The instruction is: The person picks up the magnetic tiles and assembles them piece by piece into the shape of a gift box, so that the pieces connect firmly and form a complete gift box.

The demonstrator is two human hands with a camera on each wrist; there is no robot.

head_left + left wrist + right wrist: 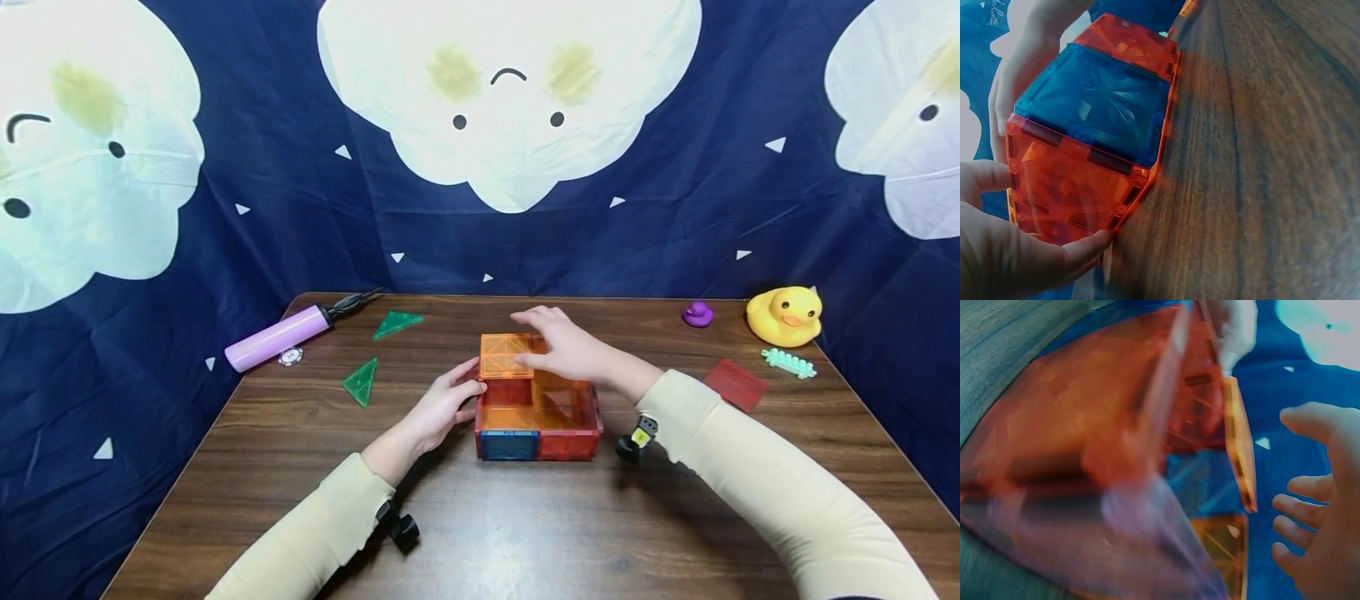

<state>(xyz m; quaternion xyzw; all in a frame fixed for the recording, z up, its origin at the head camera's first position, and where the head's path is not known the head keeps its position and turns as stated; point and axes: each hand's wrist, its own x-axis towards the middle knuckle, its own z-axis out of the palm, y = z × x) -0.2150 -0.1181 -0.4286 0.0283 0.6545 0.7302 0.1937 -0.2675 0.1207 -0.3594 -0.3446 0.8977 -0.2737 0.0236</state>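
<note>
A box of see-through magnetic tiles (568, 446) stands mid-table, with a blue tile (1107, 100) and red tiles in its walls. An orange square tile (498, 352) lies across its back left corner; the rest of the top is uncovered. My left hand (431, 412) rests against the left wall, its thumb at the upper rim and a fingertip low on a red tile (1060, 181). Over the back of the box is my right hand (572, 348), fingers spread. The right wrist view shows a gap between those fingers (1300, 509) and the orange tile's edge (1241, 447).
Green triangle tiles (362, 383), a purple hand pump (277, 337) and a poker chip (290, 357) lie to the left. On the right are a red tile (737, 385), a purple duck (697, 314), a yellow duck (784, 317) and a mint-green bumpy strip (789, 363).
</note>
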